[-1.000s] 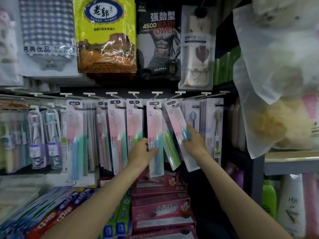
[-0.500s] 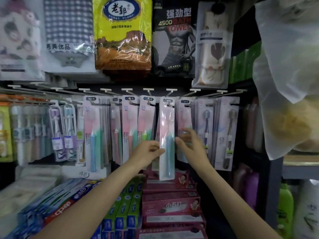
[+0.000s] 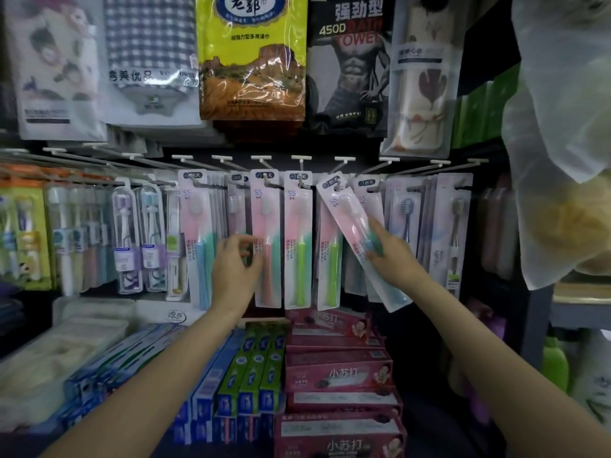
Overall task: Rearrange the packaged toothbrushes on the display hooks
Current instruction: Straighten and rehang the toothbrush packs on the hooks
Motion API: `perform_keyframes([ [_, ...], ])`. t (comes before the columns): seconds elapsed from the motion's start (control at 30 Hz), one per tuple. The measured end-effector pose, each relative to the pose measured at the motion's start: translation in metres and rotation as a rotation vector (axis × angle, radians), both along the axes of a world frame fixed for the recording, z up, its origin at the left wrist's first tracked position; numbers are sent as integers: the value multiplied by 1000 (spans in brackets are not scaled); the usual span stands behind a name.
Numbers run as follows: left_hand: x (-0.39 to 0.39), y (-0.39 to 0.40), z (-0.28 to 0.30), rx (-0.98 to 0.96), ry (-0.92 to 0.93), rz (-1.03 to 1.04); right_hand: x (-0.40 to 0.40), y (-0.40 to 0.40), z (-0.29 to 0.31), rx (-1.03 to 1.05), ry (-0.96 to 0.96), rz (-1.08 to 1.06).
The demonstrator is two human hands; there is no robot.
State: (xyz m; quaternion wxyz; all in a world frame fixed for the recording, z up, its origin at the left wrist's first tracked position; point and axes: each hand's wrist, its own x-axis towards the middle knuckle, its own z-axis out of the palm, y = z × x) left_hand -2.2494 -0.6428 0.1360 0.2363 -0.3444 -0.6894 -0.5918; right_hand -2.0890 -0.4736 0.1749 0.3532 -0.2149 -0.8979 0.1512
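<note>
A row of packaged toothbrushes hangs on white display hooks (image 3: 301, 158). My right hand (image 3: 388, 251) grips a tilted pink-and-blue toothbrush pack (image 3: 350, 213); its top sits at a hook and its bottom end swings out to the right. My left hand (image 3: 234, 259) is at the left edge of the orange toothbrush pack (image 3: 267, 279), with curled fingers touching that edge. Whether it pinches the pack is unclear. Two green toothbrush packs (image 3: 299, 259) hang straight between my hands.
Bagged towels (image 3: 251, 61) hang on the row above. Stacked toothpaste boxes (image 3: 334, 375) fill the shelf below my arms. A large translucent bag (image 3: 562, 127) hangs close on the right. More toothbrush packs (image 3: 129, 236) hang to the left.
My left hand let go of the blue pack and moved left to the orange one. My right hand took the blue pack and swung its bottom out to the right.
</note>
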Motion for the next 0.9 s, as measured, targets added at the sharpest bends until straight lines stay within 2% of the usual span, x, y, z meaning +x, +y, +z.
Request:
perform_keyframes([
  [0.33,10,24,10,-123,-184,29,15,10,21,267,-201,-206],
  [0.53,7,26,7,-169,-149,87,21,-6,21,433,-391,-277],
  [0.67,0,21,7,-194,-147,72,15,3,-10,174,-224,-167],
  [0.8,-6,17,4,-210,-110,75,32,3,-44,-272,145,84],
  [0.9,-2,17,6,-224,-124,62,35,7,-48,-407,250,71],
])
